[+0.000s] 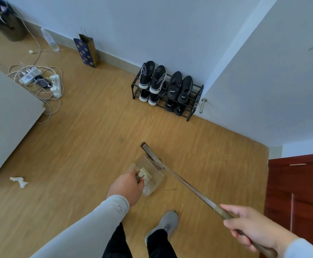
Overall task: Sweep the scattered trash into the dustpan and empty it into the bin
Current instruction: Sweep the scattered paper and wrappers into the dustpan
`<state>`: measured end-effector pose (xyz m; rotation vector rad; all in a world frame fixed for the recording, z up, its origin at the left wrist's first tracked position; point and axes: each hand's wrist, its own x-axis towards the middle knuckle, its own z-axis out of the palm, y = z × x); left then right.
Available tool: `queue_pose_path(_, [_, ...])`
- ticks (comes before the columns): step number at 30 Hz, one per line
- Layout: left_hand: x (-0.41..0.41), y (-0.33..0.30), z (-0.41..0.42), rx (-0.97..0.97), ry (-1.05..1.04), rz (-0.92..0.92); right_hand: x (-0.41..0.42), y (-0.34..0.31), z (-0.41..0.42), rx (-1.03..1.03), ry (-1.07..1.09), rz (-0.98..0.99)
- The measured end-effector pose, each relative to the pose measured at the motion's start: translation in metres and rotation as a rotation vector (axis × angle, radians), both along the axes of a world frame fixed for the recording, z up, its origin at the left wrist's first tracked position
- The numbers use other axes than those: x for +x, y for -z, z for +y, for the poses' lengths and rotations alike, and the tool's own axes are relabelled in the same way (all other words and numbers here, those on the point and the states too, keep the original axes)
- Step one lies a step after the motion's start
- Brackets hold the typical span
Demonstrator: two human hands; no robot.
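My left hand [126, 186] grips the upright handle of a clear dustpan [152, 174] that sits on the wood floor in front of my foot. My right hand [252, 227] holds the long broom handle [189, 187] near its end. The broom head [152, 155] rests at the dustpan's far right edge. A crumpled white paper scrap [19, 181] lies on the floor to the left. Another small white scrap [31, 51] lies far back by the cable. A black bin [4, 21] lined with a bag stands in the far left corner.
A black shoe rack [167, 91] with sneakers stands against the far wall. A blue paper bag [86, 51] and a plastic bottle [50, 40] lean on the wall. Power strips and tangled cables [38, 81] lie left, beside a grey cabinet [6, 118]. A red-brown door [299, 192] is on the right.
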<state>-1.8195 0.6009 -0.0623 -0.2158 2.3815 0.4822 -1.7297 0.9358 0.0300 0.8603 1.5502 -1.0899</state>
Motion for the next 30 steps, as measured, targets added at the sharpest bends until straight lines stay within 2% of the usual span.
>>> queue_pose_path(5, [0.001,-0.014,-0.045,0.030,-0.028,0.000,-0.026,0.004,-0.058,0.157,-0.062,0.151])
queue_pose_path(13, [-0.029,-0.043,-0.177,0.083,-0.162,0.009,-0.093,0.019,-0.169,0.181,0.012,0.221])
queue_pose_path(20, [-0.079,-0.035,-0.261,0.034,-0.152,0.014,-0.169,0.051,-0.256,0.226,0.027,0.258])
queue_pose_path(25, [-0.108,-0.014,-0.298,-0.003,-0.177,0.010,-0.208,0.088,-0.303,0.264,-0.074,0.256])
queue_pose_path(30, [-0.122,0.003,-0.314,-0.038,-0.143,-0.020,-0.192,0.109,-0.351,0.278,-0.237,0.189])
